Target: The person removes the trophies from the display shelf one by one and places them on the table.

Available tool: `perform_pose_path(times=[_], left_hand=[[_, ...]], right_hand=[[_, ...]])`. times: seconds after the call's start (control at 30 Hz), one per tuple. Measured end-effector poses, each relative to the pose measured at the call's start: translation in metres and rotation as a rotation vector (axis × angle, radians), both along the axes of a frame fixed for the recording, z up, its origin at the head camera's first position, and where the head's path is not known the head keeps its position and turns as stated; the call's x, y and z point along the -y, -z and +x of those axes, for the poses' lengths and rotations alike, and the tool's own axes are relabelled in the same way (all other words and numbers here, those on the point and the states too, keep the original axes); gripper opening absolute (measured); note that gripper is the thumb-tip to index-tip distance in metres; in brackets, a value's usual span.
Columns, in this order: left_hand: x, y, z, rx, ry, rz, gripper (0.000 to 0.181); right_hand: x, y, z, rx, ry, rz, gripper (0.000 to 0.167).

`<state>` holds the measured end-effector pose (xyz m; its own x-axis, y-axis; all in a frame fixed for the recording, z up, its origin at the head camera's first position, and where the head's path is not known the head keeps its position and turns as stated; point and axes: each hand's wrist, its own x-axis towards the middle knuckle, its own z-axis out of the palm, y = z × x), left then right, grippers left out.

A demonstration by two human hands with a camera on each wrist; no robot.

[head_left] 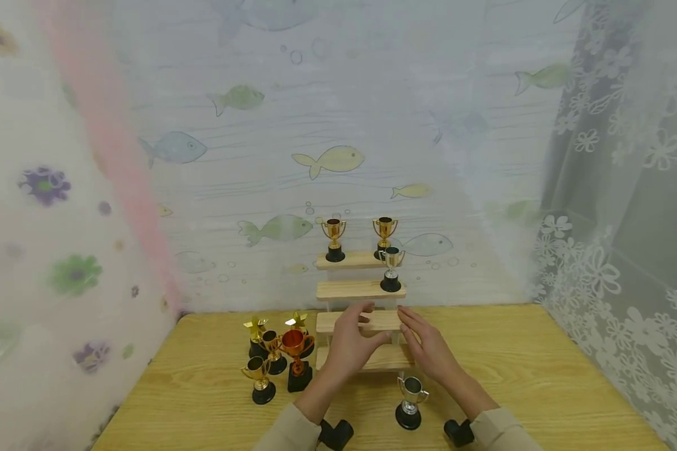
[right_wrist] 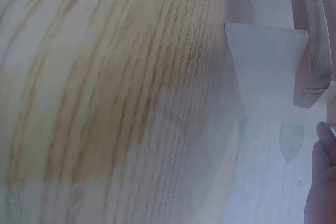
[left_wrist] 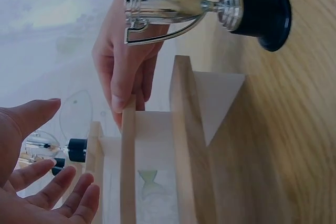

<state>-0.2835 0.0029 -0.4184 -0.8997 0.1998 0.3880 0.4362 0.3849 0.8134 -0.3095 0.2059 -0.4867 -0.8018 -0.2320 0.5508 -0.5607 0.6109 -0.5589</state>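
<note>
A wooden tiered display stand with white side supports stands against the back wall. My right hand has its fingers at the right end of its third tier from the top, touching the wood in the left wrist view. My left hand is over the lower tiers, thumb and fingers spread, holding nothing. Two gold trophy cups stand on the top tier, and a silver trophy cup is at the right of the second. Another silver trophy cup stands upright on the table in front, between my forearms.
Left of the stand are several more trophies: gold star trophies, gold cups and a larger orange-red cup. The wood-grain table meets a fish-patterned wall covering. A flowered lace curtain hangs at right.
</note>
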Motion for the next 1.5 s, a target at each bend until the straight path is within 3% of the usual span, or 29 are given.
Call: perform_pose_path(times=[0.13,0.3,0.57,0.8,1.23,1.5], left_hand=[[-0.006,-0.009,-0.010,-0.004,0.001,0.018,0.064],[-0.012,-0.020,-0.022,0.010,-0.039,-0.007,0.069],[-0.019,-0.022,-0.039,0.022,-0.110,-0.028,0.070],[-0.026,-0.027,-0.050,0.023,-0.123,-0.034,0.063],[-0.040,-0.024,-0.072,0.016,-0.134,-0.061,0.060],[-0.048,-0.018,-0.081,-0.016,-0.190,-0.085,0.052]], right_hand=[[-0.001,-0.001,-0.001,-0.001,0.000,-0.002,0.041],[0.000,-0.002,-0.002,-0.005,-0.010,-0.006,0.040],[0.003,-0.002,0.001,0.004,-0.015,-0.005,0.041],[0.002,-0.001,0.002,0.006,0.000,-0.004,0.041],[0.002,0.001,0.001,0.025,0.014,0.002,0.041],[0.000,-0.002,0.001,0.014,0.017,-0.004,0.040]])
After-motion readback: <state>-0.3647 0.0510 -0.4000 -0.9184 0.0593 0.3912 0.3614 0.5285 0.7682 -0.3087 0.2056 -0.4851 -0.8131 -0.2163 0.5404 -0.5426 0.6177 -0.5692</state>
